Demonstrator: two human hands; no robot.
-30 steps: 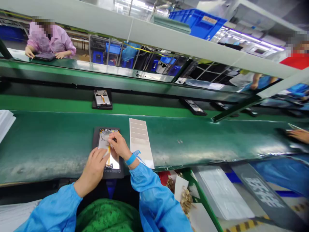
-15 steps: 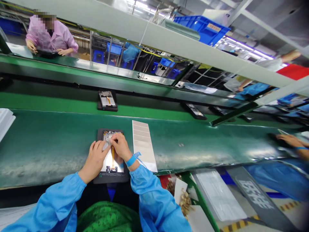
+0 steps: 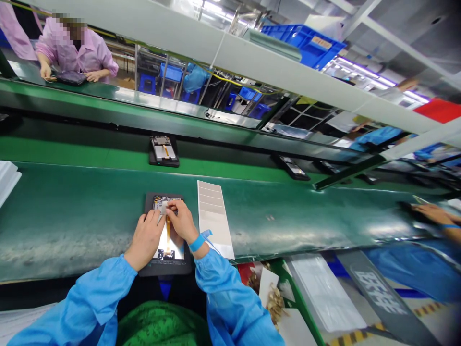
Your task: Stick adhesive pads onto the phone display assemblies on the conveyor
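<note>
An opened tablet (image 3: 176, 241) lies on a dark foam pad (image 3: 149, 270), its circuit board at the far end and an orange ribbon cable running down the silver middle. My right hand (image 3: 183, 222) pinches a small grey sticker (image 3: 164, 207) over the board, thumb and index finger closed at its edge. My left hand (image 3: 146, 240) rests on the tablet's left side with fingers stretched toward the same sticker; its fingertips are beside or touching it, I cannot tell which. A white sheet of grey stickers (image 3: 214, 221) lies right of the tablet.
Another opened tablet (image 3: 163, 148) sits on the green conveyor belt (image 3: 90, 154) behind the bench, with more units further right. A white stack (image 3: 7, 180) stands at the left. Below the bench edge is a green bin (image 3: 302, 307) with scraps. Co-workers' hands (image 3: 432, 213) are at the far right.
Both hands stay over the board. My left hand has shifted slightly right, and more of the grey sticker shows between the hands. The tablet on the belt appears slightly further right.
</note>
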